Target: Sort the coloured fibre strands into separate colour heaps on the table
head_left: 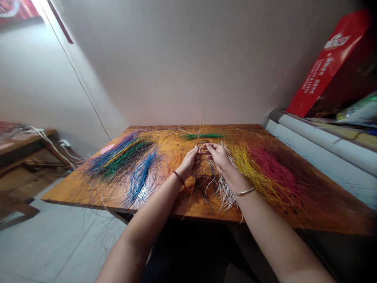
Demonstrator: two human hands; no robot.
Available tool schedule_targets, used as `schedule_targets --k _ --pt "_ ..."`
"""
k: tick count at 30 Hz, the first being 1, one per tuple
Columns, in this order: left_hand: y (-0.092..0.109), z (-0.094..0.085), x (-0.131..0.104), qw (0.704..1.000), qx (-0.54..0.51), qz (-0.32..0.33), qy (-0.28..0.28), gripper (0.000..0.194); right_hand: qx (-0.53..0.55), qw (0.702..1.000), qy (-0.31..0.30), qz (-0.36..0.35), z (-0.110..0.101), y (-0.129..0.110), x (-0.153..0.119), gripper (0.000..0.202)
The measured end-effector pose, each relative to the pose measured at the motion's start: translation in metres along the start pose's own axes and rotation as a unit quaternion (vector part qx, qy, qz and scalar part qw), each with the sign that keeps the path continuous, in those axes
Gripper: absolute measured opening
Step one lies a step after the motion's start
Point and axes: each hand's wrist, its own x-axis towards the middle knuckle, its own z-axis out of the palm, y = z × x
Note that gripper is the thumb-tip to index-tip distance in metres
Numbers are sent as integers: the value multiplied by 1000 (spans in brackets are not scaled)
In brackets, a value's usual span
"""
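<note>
My left hand (193, 162) is closed in a fist round a small bunch of thin orange strands (200, 130). The loose ends fan upward above the fist, and one long strand hangs below it. Right beside it, my right hand (218, 155) pinches at the same bunch with thumb and forefinger, the fingertips almost touching the left hand. The exact spot of the pinch is too small to make out. Under my right wrist lies a pile of white strands (228, 192). A thin green bundle (204, 136) rests on the table behind the hands.
The wooden table (70, 188) meets the wall. Blue strands (143, 175) and dark green strands (128, 159) lie left; yellow strands (253, 165) and pink-red strands (277, 169) lie right. A red box (326, 63) stands beyond the right edge. White cables (53, 143) hang at left.
</note>
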Motion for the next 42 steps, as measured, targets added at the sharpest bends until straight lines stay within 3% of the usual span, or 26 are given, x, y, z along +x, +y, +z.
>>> schedule_targets --k 4,10,13,16,19,23,26,30,34,37,40,42 --pt "0 -3 2 1000 -5 1 11 39 11 999 27 -33 -3 -2 2 44" --pt "-4 -9 6 996 -27 4 83 39 19 983 153 -102 -17 -22 1 36" --pt "3 -8 6 994 -57 -5 96 36 15 980 165 -108 -20 -30 -1 35" --pt "29 -6 -1 989 -104 31 97 31 26 989 129 -63 -20 -28 -1 32" --pt "72 -1 -24 976 -156 126 82 27 14 996 83 -7 -19 -21 1 29" --pt "126 10 -79 952 -184 240 57 24 -41 998 35 11 -11 -18 -3 26" --pt "144 17 -124 943 -178 269 82 27 -86 995 -51 -16 9 -22 -17 25" --pt "144 19 -158 941 -142 272 145 28 -133 974 -184 18 47 -13 -30 21" --pt "134 10 -155 948 -108 245 172 25 -215 949 -213 90 76 12 -17 7" --pt "119 -1 -141 962 -88 194 170 28 -263 936 -213 97 78 15 -2 21" --pt "99 -13 -126 977 -55 121 166 31 -284 939 -185 58 71 -2 3 32" --pt "85 -19 -120 981 -25 87 168 33 -242 941 -233 48 66 -16 -3 33"
